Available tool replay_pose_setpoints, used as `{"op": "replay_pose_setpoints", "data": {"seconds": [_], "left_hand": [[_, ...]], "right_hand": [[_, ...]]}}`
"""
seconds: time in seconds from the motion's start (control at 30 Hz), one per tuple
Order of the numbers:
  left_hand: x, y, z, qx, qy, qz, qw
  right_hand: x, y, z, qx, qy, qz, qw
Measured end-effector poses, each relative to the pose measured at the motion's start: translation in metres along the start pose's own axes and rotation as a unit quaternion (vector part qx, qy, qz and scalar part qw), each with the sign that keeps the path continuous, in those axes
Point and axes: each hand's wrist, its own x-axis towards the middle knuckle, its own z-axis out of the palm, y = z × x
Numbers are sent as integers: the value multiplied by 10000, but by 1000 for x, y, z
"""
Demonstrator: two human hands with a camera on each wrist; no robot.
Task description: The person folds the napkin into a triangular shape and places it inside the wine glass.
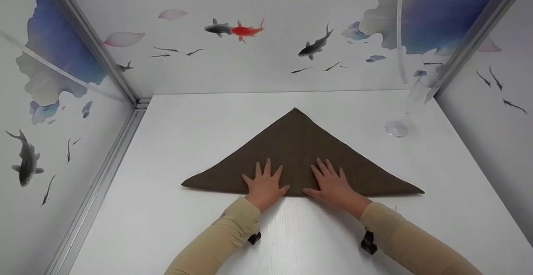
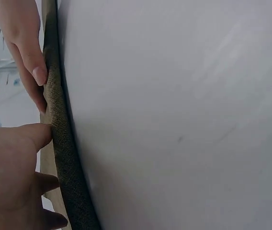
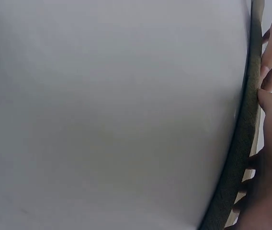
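Observation:
A dark brown cloth [image 1: 297,150] lies on the white table, folded into a wide triangle with its peak pointing away and its long folded edge toward the person. My left hand [image 1: 265,185] rests on it left of the middle, fingers straight and spread. To the right of the middle, my right hand [image 1: 333,187] lies likewise with spread fingers. Both thumbs are right at the near edge, pointing toward each other. In the left wrist view the cloth's rounded fold [image 2: 59,129] runs beside the left hand; the right wrist view shows the same fold [image 3: 246,124] along the right hand.
A clear glass [image 1: 396,129] with a round foot stands at the back right of the table [image 1: 145,154]. White panels with painted fish and petals [image 1: 275,66] enclose the back and both sides, joined by metal posts [image 1: 91,41].

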Motion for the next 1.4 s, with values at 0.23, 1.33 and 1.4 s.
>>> {"op": "replay_pose_setpoints", "data": {"seconds": [0.23,1.33,1.4], "left_hand": [[-3,-8,3,-69,22,-375,9993],[23,-39,-9,-569,-835,-525,9935],[27,-42,-10,-557,-936,-542,9926]], "right_hand": [[2,7,1,-188,-6,-1,9998],[37,11,-40,-326,-886,-113,9955],[40,10,-40,-327,-907,-54,9953]]}}
